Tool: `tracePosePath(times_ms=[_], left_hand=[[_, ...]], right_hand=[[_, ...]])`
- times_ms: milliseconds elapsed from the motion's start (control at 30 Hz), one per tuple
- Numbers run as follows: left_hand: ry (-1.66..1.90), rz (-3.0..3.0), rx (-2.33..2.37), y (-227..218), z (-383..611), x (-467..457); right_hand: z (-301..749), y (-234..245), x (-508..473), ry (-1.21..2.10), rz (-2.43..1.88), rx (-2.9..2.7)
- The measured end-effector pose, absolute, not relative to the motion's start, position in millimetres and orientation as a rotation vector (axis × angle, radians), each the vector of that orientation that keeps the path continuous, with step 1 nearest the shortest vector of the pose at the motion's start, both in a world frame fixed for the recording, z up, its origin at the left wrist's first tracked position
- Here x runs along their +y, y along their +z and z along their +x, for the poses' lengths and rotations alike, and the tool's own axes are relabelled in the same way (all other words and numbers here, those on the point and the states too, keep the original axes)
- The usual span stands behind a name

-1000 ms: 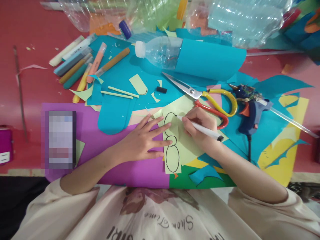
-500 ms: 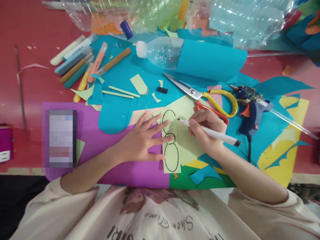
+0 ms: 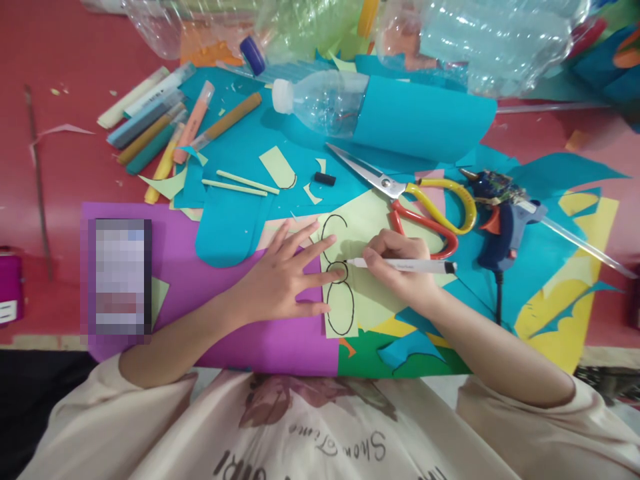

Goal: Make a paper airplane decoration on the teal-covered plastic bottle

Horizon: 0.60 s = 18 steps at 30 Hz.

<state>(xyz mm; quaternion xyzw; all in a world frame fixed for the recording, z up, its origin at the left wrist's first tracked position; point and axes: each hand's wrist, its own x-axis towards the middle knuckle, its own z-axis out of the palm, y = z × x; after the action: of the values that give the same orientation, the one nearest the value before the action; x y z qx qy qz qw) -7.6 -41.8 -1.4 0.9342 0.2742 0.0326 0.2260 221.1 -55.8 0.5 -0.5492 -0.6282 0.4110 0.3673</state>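
Observation:
My right hand (image 3: 403,267) is closed around a white marker (image 3: 420,265) with a black end. Its tip meets the pale green paper (image 3: 373,293) beside a small drawn circle. Black outlines on that paper form a closed oval below the circle and a loop above it with a gap on its right side. My left hand (image 3: 285,280) lies flat with fingers spread, its fingertips on the paper's left part and its palm over purple paper (image 3: 200,267). Just beyond my right hand rest scissors (image 3: 387,183) with yellow and red handles, blades apart.
A plastic bottle (image 3: 325,103) wrapped in blue paper lies across the back. Several markers (image 3: 155,120) are at the left, near a phone (image 3: 123,277). A blue glue gun (image 3: 510,230) with its cord lies at the right. A black cap (image 3: 325,179) sits among paper scraps.
My right hand has moved left and slightly down, bringing the marker tip from the upper loop's right side to the small circle. The paper has shifted slightly up and left; my left hand stays spread.

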Motion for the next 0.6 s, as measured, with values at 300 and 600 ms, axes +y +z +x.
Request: tracePosePath(times_ms=[300,600], left_hand=[[0.132,2.6,0.736,-2.2,-8.4,-41.6],[0.127,2.612,0.725,-1.4,-8.7,-42.1]], right_hand=[[221.2,-0.1,-55.6,1.05,-1.405,-1.642],[218.3,-7.9,-57.5,0.858,-1.384,-1.496]])
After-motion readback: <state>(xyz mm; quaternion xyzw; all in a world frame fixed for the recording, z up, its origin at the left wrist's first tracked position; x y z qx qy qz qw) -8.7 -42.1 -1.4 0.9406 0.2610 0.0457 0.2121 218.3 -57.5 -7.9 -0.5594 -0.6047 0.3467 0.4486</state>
